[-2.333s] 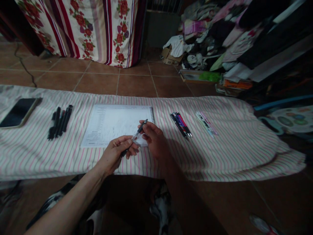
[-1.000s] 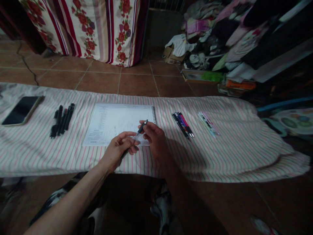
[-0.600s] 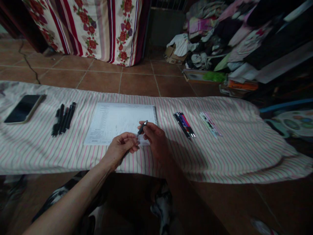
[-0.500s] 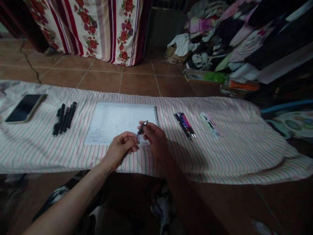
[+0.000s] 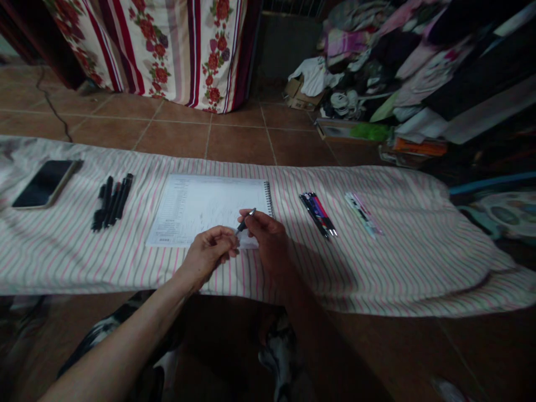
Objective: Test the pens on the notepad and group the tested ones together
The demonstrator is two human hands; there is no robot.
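Over the near edge of a white spiral notebook [image 5: 213, 201], a dark pen [image 5: 242, 225] with a shiny silver end slants between my two hands. My right hand [image 5: 270, 234] is closed around its upper part with thumb and fingers. My left hand [image 5: 213, 248] has its fingers closed in a pinch at the pen's lower end; the exact grip there is small and partly hidden. Faint print and marks show on the notebook page, and its black spiral runs down the right side.
Left of the notebook lie several black pens [image 5: 111, 201] and a dark-screened phone [image 5: 46, 183]. On the right are a group of dark and coloured pens [image 5: 318, 215] and a group of pale pens [image 5: 363, 214]. A striped cloth [image 5: 402, 251] covers the surface.
Both hands and the pen stay almost the same relative to the notebook. The whole view has shifted very slightly.
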